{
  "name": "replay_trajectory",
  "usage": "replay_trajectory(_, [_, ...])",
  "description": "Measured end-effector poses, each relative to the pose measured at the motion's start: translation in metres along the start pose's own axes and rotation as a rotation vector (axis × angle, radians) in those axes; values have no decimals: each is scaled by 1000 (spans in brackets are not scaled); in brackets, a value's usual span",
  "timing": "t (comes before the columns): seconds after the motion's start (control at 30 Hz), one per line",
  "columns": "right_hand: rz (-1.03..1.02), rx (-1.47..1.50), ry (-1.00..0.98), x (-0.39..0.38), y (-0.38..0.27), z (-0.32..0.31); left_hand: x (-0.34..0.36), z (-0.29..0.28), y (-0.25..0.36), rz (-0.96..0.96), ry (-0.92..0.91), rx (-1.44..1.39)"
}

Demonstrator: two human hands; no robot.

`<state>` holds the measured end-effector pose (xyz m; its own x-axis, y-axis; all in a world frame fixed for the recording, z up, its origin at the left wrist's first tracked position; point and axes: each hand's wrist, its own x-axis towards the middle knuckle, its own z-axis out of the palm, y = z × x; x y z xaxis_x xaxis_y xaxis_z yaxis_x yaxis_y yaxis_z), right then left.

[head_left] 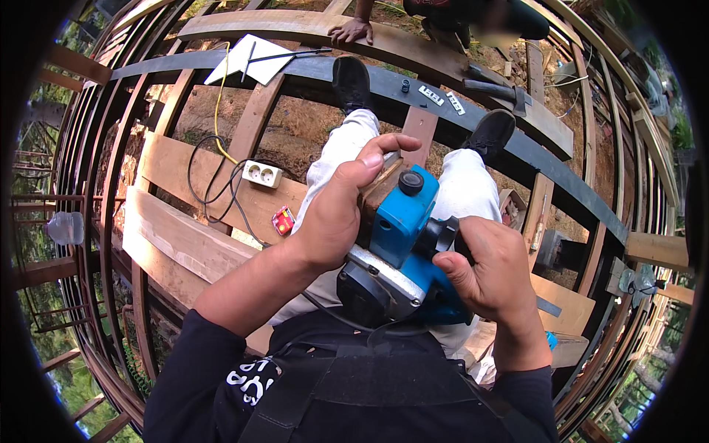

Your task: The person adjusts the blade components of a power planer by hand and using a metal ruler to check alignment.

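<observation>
A blue electric planer (402, 229) with a black motor housing rests tilted over my lap, its cord running off to the left. My left hand (336, 203) is closed around the planer's left side, with the index finger reaching across its far end. On the right, my right hand (491, 269) has its fingers curled around the black knob (441, 236), thumb bent toward the body. A second, smaller black knob (410, 181) sits on the blue housing. The planer's underside and some fingertips of both hands are hidden.
A white power strip (262, 174) and a red packet (283, 221) lie on planks at left. A hatchet (502, 92) rests on the far plank, where another person's hand (351, 31) leans. Open gaps show bare ground between the beams (310, 70).
</observation>
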<state>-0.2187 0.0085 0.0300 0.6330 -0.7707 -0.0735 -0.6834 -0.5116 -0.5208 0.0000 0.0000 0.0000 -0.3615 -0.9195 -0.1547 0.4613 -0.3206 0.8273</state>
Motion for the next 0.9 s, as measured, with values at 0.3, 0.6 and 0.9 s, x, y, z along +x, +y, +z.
replay_trajectory(0.3, [144, 542, 124, 9, -4, 1, -3, 5, -7, 149, 56, 142])
replay_trajectory(0.6, [24, 265, 254, 9, -3, 4, 4, -2, -6, 87, 21, 104])
replay_trajectory(0.9, [-268, -159, 383, 11, 1, 1, 2, 2, -3, 87, 31, 114])
